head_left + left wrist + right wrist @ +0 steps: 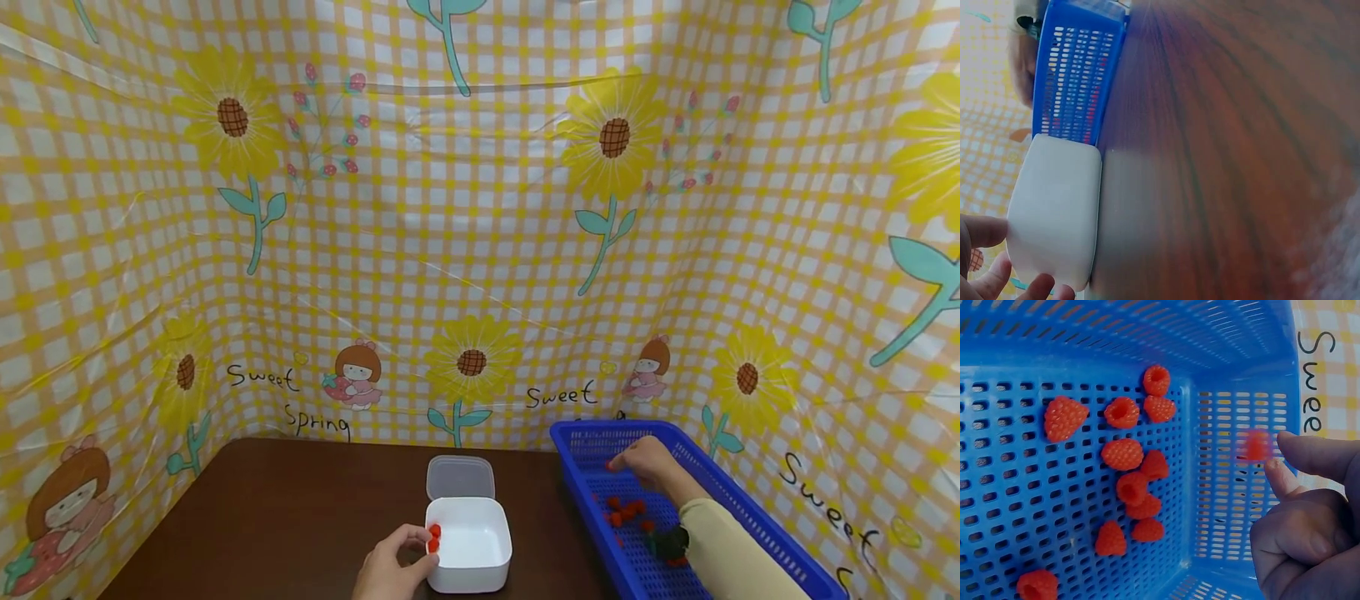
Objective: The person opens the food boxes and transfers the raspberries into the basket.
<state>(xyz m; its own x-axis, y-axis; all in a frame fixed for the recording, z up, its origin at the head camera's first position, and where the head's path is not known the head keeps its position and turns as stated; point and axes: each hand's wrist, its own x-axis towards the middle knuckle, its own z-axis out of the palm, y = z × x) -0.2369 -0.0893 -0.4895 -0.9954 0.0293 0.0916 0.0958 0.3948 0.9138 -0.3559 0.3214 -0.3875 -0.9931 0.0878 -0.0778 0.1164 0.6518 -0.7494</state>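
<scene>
My left hand [393, 562] holds the left side of a square white plastic box [471, 575], its fingertips around the edge. Two raspberries [434, 537] show inside at the box's left wall. Over the far end of a blue perforated basket [607, 546] is my right hand [648, 461], thumb and index finger extended and apart. A blurred raspberry [1258, 445] appears just beyond those two fingertips, while the other fingers are curled. More raspberries [1124, 454] lie on the basket floor, several bunched near its far end.
A translucent lid [461, 477] lies behind the white box. Something dark green [663, 543] sits in the basket under the right forearm. The dark brown table [315, 500] meets a checked, sunflower-printed cloth [450, 250] at its back and sides.
</scene>
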